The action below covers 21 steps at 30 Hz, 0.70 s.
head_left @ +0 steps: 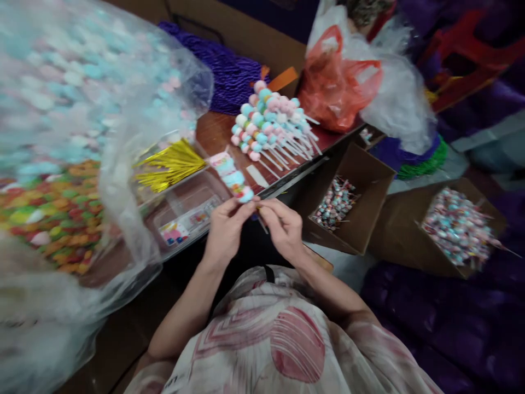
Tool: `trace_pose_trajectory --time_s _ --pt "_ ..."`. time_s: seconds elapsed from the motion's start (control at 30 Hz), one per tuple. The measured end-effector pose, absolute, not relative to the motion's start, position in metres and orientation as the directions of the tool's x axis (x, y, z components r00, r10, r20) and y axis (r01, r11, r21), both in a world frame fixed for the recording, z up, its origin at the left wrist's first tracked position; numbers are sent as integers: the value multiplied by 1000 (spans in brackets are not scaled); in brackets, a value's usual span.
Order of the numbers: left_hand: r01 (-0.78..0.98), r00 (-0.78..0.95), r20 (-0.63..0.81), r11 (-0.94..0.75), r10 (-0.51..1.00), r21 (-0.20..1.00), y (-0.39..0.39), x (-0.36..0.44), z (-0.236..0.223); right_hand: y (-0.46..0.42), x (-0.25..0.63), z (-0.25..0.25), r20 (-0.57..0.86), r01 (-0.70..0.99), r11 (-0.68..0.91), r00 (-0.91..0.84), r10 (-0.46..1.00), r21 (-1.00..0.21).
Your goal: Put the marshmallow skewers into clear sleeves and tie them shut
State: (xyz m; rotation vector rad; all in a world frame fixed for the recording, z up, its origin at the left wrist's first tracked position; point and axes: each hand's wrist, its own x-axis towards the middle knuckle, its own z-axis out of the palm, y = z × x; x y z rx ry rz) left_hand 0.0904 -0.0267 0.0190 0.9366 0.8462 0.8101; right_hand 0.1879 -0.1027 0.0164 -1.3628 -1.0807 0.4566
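Observation:
My left hand [226,225] pinches the lower end of a marshmallow skewer [234,178] in a clear printed wrapper, which tilts up and away to the left. Close against it, my right hand [284,225] is closed, its fingertips on a thin gold twist tie [258,208] at the wrapper's neck. Below the fingers the white stick [263,224] pokes out. Left of the hands, a clear plastic tray [186,210] holds printed wrappers [174,232], and a bundle of gold twist ties [174,167] lies beside them.
Stacked marshmallow skewers [270,117] lie on the brown table [213,131]. A big clear bag [135,126] of marshmallows and gummy candies fills the left. Red plastic bags [336,82] stand at the back. Two cardboard boxes [371,180] of wrapped skewers sit at right.

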Motion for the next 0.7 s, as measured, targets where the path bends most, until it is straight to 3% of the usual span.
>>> trace_pose_trajectory --time_s 0.07,0.17,0.23,0.3,0.37,0.47,0.57,0.7 --pt "-148 391 -142 214 910 966 -33 98 17 -118 185 10 177 210 80 497 850 -974" --pt "-64 554 136 -121 821 991 -29 98 12 -135 194 -9 -11 66 -66 616 788 -996" --pt "-33 586 237 -270 775 962 -17 81 9 -140 209 -25 -107 -107 -40 744 660 -993" --pt "67 510 279 -362 813 930 -2 51 8 -140 231 -40 -241 -318 49 802 547 -947" --pt "240 408 237 -354 882 904 15 16 4 -138 251 -49 -348 -418 85 839 419 -904" --pt "483 405 55 -265 912 835 38 -26 -10 -128 262 -52 -368 -420 66 853 371 -905" --pt "568 379 -54 -186 924 802 52 -37 -25 -109 239 -46 -302 -368 40 815 494 -929" --pt "552 328 -91 -112 940 826 60 -29 -34 -89 192 -34 -226 -276 -39 690 687 -960"
